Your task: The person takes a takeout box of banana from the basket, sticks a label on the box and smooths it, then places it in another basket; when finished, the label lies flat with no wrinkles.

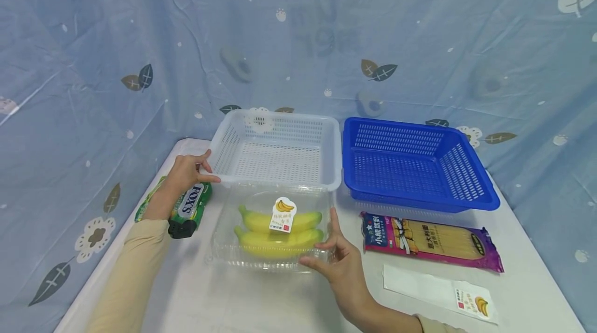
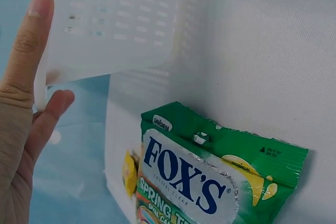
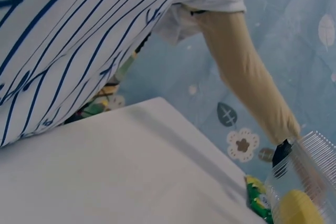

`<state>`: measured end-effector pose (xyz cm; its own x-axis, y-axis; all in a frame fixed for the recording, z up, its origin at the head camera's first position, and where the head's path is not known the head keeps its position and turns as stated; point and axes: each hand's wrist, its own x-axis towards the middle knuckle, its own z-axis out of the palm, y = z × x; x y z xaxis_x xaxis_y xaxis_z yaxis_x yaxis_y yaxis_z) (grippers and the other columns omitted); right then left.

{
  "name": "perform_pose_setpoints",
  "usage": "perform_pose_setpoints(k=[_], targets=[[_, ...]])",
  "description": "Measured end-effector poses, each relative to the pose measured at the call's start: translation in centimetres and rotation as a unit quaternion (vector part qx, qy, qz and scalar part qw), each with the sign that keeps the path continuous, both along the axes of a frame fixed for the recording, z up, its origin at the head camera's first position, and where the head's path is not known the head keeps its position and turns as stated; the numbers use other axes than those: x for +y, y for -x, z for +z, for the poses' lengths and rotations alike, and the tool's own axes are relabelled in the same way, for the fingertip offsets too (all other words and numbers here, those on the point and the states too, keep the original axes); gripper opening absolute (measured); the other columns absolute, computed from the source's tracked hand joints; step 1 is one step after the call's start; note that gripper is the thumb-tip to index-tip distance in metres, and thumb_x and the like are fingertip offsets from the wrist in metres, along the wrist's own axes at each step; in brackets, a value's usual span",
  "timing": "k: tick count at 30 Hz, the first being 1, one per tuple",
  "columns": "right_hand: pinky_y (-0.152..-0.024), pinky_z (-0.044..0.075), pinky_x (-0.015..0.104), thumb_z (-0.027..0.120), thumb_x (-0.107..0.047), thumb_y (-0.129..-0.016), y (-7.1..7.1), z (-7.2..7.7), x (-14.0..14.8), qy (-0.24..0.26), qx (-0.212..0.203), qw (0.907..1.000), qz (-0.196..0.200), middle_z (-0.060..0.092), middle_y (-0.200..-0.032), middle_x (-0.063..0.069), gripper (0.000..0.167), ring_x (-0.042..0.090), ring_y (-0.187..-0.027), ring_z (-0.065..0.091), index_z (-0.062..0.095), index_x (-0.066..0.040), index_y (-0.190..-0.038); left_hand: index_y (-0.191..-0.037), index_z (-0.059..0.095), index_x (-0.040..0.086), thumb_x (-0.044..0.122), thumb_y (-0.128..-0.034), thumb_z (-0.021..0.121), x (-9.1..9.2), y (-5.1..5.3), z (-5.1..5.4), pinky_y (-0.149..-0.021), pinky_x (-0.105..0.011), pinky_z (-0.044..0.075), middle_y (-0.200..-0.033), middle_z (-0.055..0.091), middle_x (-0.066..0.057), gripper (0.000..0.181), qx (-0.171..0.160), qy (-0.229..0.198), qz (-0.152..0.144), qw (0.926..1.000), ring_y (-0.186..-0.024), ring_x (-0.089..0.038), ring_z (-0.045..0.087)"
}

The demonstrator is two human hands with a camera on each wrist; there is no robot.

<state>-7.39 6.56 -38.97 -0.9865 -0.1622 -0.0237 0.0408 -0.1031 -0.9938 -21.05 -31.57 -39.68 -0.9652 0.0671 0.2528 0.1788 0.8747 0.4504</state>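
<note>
My left hand holds the front left corner of a white plastic basket, thumb and fingers on either side of the corner; the left wrist view shows them at its rim. With my right hand I grip the front right corner of a clear plastic box, seen partly in the right wrist view. Two yellow bananas lie inside it under a banana label. The box is right at the basket's front rim; whether they touch, I cannot tell. My right hand is out of the right wrist view.
A blue basket stands beside the white one. Before it lie a purple pasta pack and a white strip with a banana label. A green FOX'S candy bag lies below my left wrist. Patterned blue cloth surrounds the table.
</note>
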Motion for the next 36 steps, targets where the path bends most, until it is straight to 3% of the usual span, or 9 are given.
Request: perform_pose_setpoints(k=[10,20,26,36], targets=[[-0.116,0.005,0.053,0.081,-0.005,-0.074,0.6,2.9,0.4,-0.005,0.0,1.0,-0.007,0.019,-0.158,0.0,0.03,0.027,-0.146,0.008,0.057,0.005,-0.09,-0.075,0.071,0.002,0.022,-0.0672,0.086,0.0,0.0,0.2,-0.049,-0.026,0.037,-0.134,0.048,-0.025,0.026,-0.022,-0.002,0.008,0.9997,-0.048,-0.014,0.031],[-0.116,0.005,0.05,0.079,0.0,-0.076,2.2,4.9,0.3,0.001,-0.019,0.9998,0.001,0.02,-0.158,-0.005,0.026,0.022,-0.147,0.003,0.059,0.002,-0.092,-0.075,0.071,0.001,0.021,-0.0671,0.087,0.2,0.0,0.3,-0.053,-0.028,0.04,-0.134,0.049,-0.025,0.027,-0.029,0.001,0.014,0.9995,-0.047,-0.014,0.029],[-0.117,0.009,0.044,0.077,0.003,-0.077,3.3,5.8,0.2,0.003,-0.038,0.9993,-0.002,0.02,-0.158,-0.007,0.021,0.022,-0.147,0.003,0.061,-0.002,-0.09,-0.074,0.07,0.002,0.023,-0.067,0.086,0.3,0.1,0.3,-0.048,-0.026,0.034,-0.135,0.048,-0.024,0.028,-0.031,0.004,0.014,0.9994,-0.047,-0.013,0.025],[-0.117,0.016,0.04,0.074,0.007,-0.078,5.2,6.1,-0.6,0.022,-0.035,0.9991,0.004,0.017,-0.159,-0.007,0.021,0.021,-0.147,0.002,0.061,0.002,-0.093,-0.074,0.07,0.003,0.024,-0.0672,0.086,0.1,0.1,0.4,-0.045,-0.026,0.032,-0.136,0.047,-0.023,0.027,-0.044,0.01,0.017,0.9988,-0.047,-0.013,0.026]])
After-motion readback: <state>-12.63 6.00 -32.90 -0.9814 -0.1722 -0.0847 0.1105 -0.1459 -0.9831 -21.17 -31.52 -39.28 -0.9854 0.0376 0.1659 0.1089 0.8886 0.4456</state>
